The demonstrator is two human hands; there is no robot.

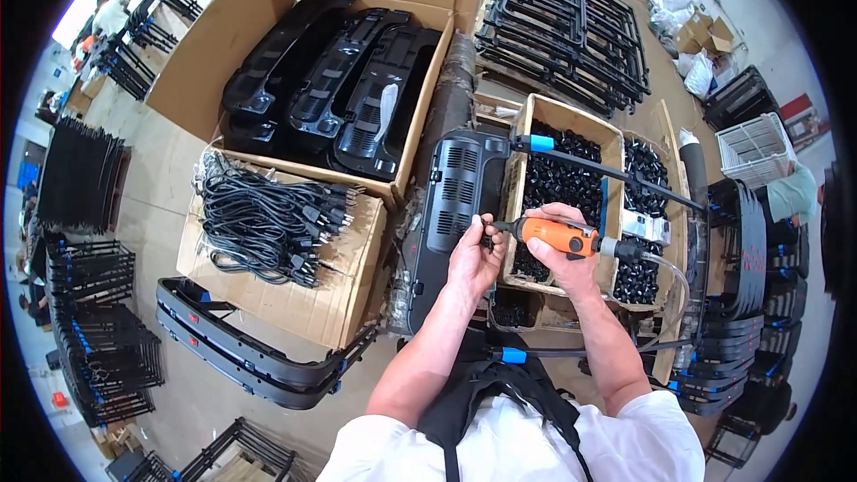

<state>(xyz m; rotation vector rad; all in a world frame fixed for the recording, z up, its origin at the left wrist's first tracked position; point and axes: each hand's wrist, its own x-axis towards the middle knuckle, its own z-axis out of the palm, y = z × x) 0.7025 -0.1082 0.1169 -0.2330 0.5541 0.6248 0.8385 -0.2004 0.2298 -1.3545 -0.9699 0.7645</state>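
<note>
My right hand (576,272) is wrapped round an orange pneumatic screwdriver (562,236), held level with its tip toward the left. A clear air hose (680,278) curves down from its back end. My left hand (473,263) is closed beside the driver's dark tip, with small dark pieces at its fingers that I cannot make out. Under both hands lies a long black plastic housing (459,187) with vent slots. A black metal frame tube (616,173) with blue tape (541,144) runs right from the housing's far end; another tube (589,353) lies near my body.
Wooden bins (576,112) of small black parts stand right of the housing. To the left, coiled black power cords (268,223) lie on a cardboard box, beside a large carton (424,134) of black housings. Stacked frames (571,22) stand behind; a person (792,194) is far right.
</note>
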